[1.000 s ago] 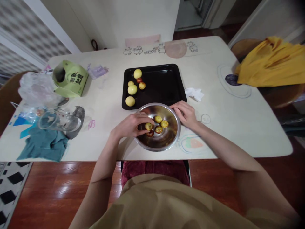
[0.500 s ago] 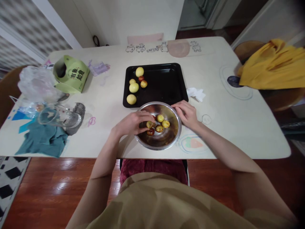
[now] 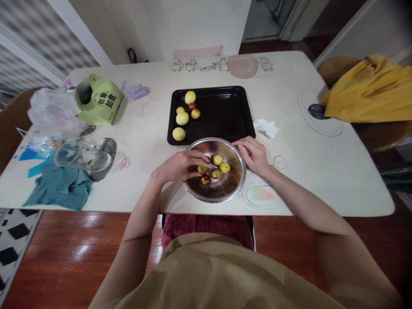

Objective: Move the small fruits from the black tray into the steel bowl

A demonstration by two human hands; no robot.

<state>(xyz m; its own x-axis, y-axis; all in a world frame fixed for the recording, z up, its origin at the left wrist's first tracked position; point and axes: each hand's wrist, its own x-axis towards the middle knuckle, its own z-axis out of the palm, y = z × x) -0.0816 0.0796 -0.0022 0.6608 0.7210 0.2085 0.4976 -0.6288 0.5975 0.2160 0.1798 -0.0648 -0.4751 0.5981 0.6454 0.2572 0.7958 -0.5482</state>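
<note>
A steel bowl point(image 3: 236, 189) stands near the table's front edge, with several small round fruits in it, yellow and reddish brown. My left hand point(image 3: 180, 166) reaches over its left side, thumb and fingers curled around a yellow-brown fruit point(image 3: 202, 170) that they partly hide. Close to the thumb tip lies a dark red-brown fruit point(image 3: 205, 180); a mottled yellow fruit point(image 3: 215, 173) is just right of it. On the far right rim, my right hand point(image 3: 253, 154) pinches the bowl's edge between thumb and fingers.
Behind the bowl lies a black baking tray point(image 3: 222, 116) with several fruits on its left. A crumpled white tissue point(image 3: 266, 127) is right of it. To the left are a clear jug point(image 3: 80, 156), a teal cloth point(image 3: 61, 186) and a green carton point(image 3: 103, 103). Yellow fabric point(image 3: 370, 92) hangs over a chair.
The dark red-brown fruit near my left thumb has rolled slightly right. Both hands stay almost in place, and the whole view has shifted a little.
</note>
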